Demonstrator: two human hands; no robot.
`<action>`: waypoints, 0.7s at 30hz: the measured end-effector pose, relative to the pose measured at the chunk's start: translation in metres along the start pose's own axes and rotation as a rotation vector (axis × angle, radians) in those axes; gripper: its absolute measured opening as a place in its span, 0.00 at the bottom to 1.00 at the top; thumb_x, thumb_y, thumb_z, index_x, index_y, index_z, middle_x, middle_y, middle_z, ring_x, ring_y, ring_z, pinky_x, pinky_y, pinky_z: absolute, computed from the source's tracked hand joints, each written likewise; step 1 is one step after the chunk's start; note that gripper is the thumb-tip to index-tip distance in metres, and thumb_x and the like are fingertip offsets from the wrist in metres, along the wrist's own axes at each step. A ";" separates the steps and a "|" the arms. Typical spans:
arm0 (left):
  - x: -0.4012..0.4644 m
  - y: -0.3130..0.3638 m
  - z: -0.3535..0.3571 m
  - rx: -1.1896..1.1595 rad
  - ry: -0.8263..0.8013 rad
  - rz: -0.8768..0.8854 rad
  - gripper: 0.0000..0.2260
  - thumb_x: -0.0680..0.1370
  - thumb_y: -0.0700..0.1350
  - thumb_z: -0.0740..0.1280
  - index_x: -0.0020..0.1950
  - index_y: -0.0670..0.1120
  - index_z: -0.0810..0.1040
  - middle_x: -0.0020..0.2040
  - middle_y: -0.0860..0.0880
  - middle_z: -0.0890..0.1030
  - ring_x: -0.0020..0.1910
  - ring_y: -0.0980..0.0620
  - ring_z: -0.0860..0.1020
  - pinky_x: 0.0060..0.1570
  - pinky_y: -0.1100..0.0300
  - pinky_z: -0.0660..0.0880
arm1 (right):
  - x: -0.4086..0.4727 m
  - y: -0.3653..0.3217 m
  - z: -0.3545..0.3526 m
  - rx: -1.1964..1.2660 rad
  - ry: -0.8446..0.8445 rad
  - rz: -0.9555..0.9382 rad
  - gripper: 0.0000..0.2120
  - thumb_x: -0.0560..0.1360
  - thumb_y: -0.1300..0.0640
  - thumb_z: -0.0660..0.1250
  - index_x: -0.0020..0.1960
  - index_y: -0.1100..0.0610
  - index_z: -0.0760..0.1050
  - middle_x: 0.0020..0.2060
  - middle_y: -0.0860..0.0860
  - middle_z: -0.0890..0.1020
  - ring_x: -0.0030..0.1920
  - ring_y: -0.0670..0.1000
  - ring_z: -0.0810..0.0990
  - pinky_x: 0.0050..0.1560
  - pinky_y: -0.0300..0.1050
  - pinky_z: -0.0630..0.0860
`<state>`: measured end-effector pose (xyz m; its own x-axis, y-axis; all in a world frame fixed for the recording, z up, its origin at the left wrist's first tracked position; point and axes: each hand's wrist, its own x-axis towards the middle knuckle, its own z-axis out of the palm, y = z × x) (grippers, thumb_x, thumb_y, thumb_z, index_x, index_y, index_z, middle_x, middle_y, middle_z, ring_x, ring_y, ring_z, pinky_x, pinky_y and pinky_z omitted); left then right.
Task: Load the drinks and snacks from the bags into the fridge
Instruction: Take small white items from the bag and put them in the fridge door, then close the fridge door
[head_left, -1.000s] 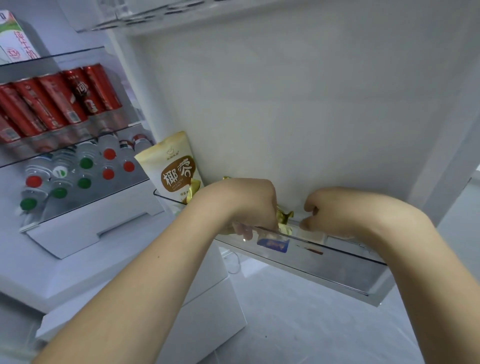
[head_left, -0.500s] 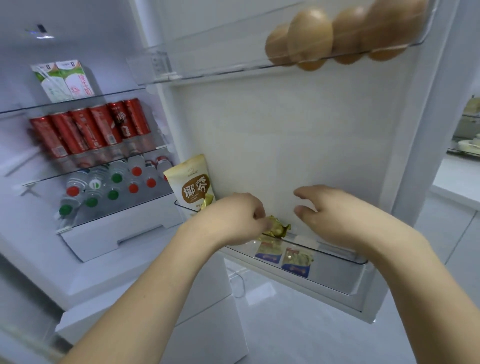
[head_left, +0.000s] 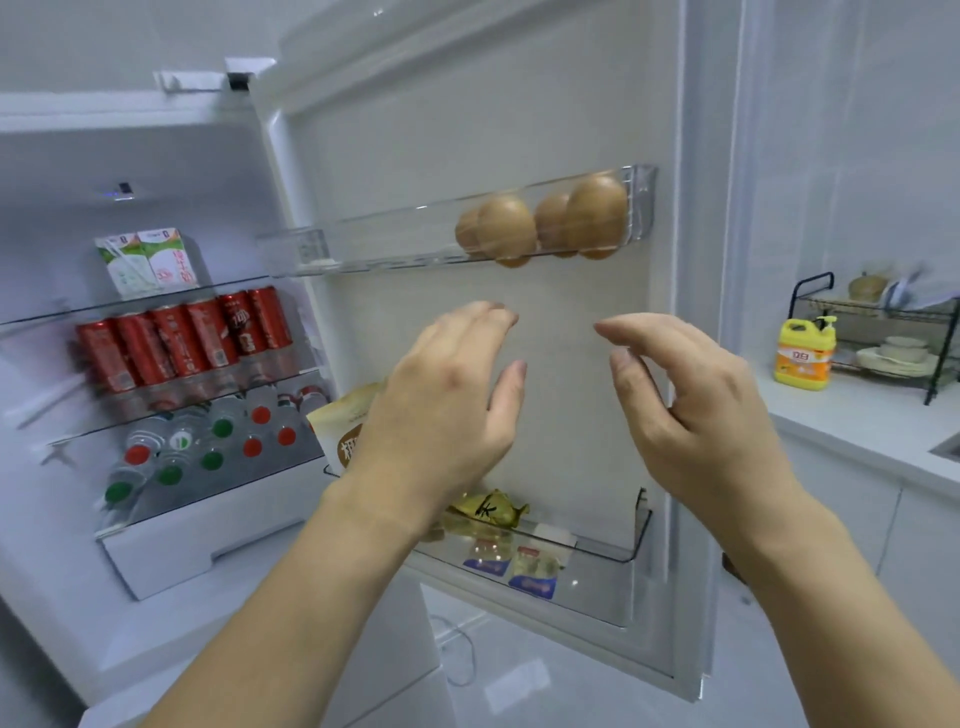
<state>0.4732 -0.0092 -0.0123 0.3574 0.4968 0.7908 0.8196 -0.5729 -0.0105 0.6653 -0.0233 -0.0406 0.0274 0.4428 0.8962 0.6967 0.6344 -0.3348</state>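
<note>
The fridge stands open. My left hand (head_left: 447, 410) and my right hand (head_left: 691, 410) hover empty, fingers apart, in front of the door's inner panel, above the lower door bin (head_left: 631, 540). That bin holds a cream snack pouch (head_left: 337, 421), partly hidden by my left hand, gold-wrapped snacks (head_left: 491, 509) and small blue-edged packets (head_left: 535, 571). Inside the fridge, red cans (head_left: 176, 338) line one glass shelf, bottles with red and green caps (head_left: 208, 441) lie below, and two milk cartons (head_left: 148, 262) stand above.
Several brown eggs (head_left: 540, 221) rest in the upper door bin (head_left: 311, 249). To the right, a white counter (head_left: 852, 415) carries a yellow detergent bottle (head_left: 804, 356) and a black dish rack (head_left: 883, 332). A white drawer (head_left: 171, 540) sits under the bottle shelf.
Both hands have let go of the snacks in the lower door bin and risen, opening. The view has tilted up, bringing the egg bin and counter into sight.
</note>
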 end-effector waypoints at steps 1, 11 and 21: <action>0.004 0.005 0.000 -0.004 0.028 0.032 0.20 0.79 0.46 0.63 0.69 0.40 0.74 0.68 0.44 0.76 0.67 0.46 0.73 0.69 0.61 0.63 | 0.002 0.000 -0.005 0.005 0.068 -0.011 0.12 0.78 0.62 0.61 0.58 0.62 0.79 0.52 0.52 0.81 0.53 0.47 0.78 0.57 0.33 0.70; 0.052 0.060 0.019 0.241 0.257 0.406 0.25 0.79 0.40 0.64 0.76 0.45 0.69 0.78 0.42 0.63 0.79 0.41 0.58 0.76 0.41 0.56 | 0.017 0.035 -0.026 0.041 0.283 0.319 0.23 0.80 0.55 0.57 0.75 0.55 0.63 0.73 0.52 0.66 0.73 0.49 0.63 0.74 0.53 0.60; 0.083 0.056 0.044 0.533 0.302 0.432 0.20 0.80 0.44 0.61 0.72 0.45 0.74 0.74 0.44 0.71 0.75 0.42 0.65 0.75 0.41 0.58 | 0.044 0.053 -0.016 0.245 0.116 0.595 0.25 0.84 0.53 0.50 0.80 0.55 0.51 0.78 0.50 0.57 0.78 0.47 0.54 0.77 0.46 0.51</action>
<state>0.5690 0.0286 0.0257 0.6211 0.0544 0.7818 0.7674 -0.2445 -0.5927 0.7145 0.0197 -0.0138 0.4447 0.7002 0.5586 0.3554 0.4345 -0.8276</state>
